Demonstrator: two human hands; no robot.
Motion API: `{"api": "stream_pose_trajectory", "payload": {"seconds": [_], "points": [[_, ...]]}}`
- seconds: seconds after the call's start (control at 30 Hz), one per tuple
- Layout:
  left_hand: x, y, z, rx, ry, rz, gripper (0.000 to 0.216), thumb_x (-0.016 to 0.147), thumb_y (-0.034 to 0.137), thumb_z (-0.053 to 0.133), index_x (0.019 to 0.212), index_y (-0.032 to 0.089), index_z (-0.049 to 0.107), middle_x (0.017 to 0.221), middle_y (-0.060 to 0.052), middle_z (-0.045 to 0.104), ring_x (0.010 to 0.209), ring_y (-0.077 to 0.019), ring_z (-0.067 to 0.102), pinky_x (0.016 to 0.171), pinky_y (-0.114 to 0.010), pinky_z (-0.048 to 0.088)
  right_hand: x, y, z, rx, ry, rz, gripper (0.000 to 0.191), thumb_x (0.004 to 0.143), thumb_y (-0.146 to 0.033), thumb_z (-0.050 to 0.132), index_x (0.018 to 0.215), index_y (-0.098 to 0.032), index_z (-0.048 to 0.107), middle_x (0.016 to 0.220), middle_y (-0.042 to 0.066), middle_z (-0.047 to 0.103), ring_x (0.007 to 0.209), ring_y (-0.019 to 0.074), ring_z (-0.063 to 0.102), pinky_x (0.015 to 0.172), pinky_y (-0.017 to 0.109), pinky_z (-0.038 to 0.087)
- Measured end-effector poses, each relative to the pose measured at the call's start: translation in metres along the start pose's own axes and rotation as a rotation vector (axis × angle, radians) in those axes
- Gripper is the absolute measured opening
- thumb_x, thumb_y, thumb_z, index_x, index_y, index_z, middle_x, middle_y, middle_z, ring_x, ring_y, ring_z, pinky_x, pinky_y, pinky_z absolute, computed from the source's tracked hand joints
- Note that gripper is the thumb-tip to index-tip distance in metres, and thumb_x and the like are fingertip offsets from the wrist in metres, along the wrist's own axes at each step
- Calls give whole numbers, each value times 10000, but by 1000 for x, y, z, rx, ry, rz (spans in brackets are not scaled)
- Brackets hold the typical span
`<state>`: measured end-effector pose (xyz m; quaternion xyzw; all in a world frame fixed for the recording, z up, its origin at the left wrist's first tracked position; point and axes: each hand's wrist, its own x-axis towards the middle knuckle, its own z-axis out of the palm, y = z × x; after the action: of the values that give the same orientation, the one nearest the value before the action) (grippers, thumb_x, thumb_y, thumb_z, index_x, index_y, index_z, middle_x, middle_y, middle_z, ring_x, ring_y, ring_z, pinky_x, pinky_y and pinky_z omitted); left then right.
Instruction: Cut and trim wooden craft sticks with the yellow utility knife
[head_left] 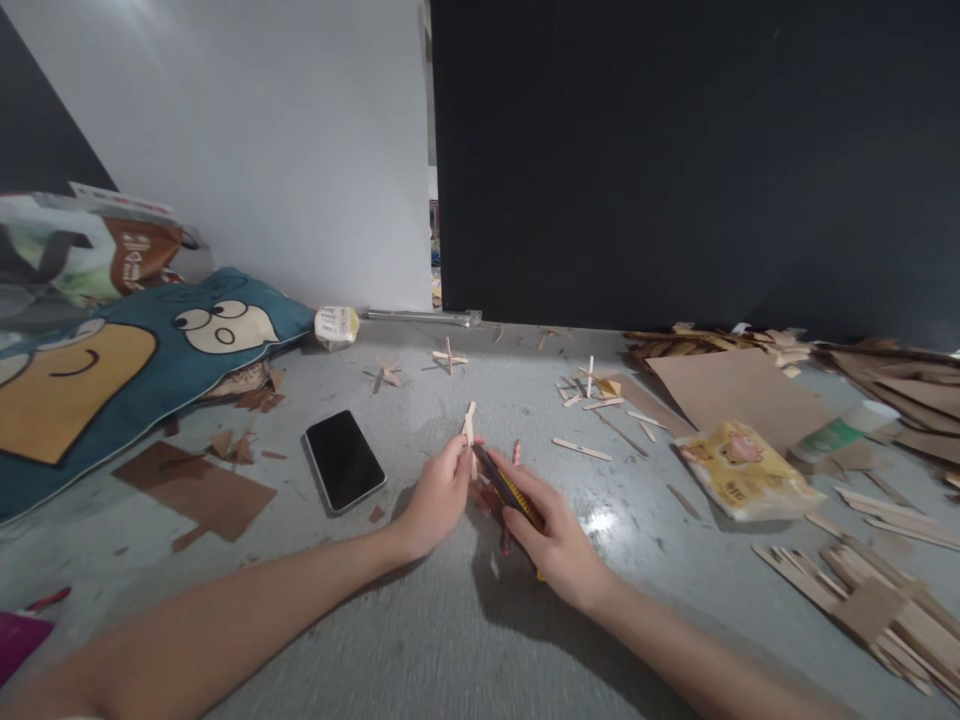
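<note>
My left hand [441,492] pinches a small piece made of pale wooden craft sticks [470,422], its upper end sticking up past my fingertips. In my right hand [556,540] is a utility knife [516,490] with a dark and yellow body, its front end pointing up and left at the sticks. The two hands almost meet, and my fingers hide the lower part of the sticks. Whether the blade touches the wood I cannot tell. Just behind the knife lies a thin red-and-white striped stick [517,453], partly covered by my right hand.
A phone [345,461] and cut brown cardboard [196,490] lie left, beside a blue cushion [112,380]. Small stick crosses [450,357] stand farther back. To the right are a yellow tissue pack [742,472], a bottle [846,432] and a bundle of craft sticks [870,608].
</note>
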<state>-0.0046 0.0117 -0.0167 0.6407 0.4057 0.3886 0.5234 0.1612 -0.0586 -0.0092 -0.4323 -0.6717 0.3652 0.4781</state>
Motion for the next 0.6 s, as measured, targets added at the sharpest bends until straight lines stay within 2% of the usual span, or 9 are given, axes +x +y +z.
{"api": "stream_pose_trajectory", "payload": {"seconds": [0.17, 0.33, 0.47, 0.6], "points": [[2, -5, -3, 36, 39, 40, 448, 1028, 474, 494, 1370, 196, 566, 757, -16, 684, 629, -194, 681, 607, -304, 563, -1, 2, 0, 1, -11, 20, 635, 918, -155, 471, 1543, -249, 528, 1192, 95, 694, 1002, 220, 691, 797, 306, 600], [0, -3, -3, 12, 4, 27, 544, 995, 377, 559, 1495, 192, 456, 714, 13, 683, 656, -195, 691, 646, -310, 568, -1, 3, 0, 28, 2, 4, 635, 914, -140, 475, 1538, -247, 533, 1274, 96, 692, 1040, 219, 704, 886, 343, 605], [-1, -3, -2, -10, -2, 11, 562, 983, 369, 582, 1498, 210, 425, 750, 3, 717, 683, -210, 722, 657, -320, 576, 0, 6, 1, 13, 14, -21, 638, 905, -125, 489, 1525, -262, 549, 1329, 86, 692, 1171, 232, 685, 1021, 393, 564], [1, -4, -2, -75, 15, -26, 516, 979, 372, 593, 1451, 230, 441, 793, -6, 729, 731, -218, 751, 680, -329, 596, 0, 7, 2, -9, 42, -32, 620, 923, -137, 483, 1523, -273, 550, 1322, 84, 697, 1126, 220, 705, 985, 382, 590]]}}
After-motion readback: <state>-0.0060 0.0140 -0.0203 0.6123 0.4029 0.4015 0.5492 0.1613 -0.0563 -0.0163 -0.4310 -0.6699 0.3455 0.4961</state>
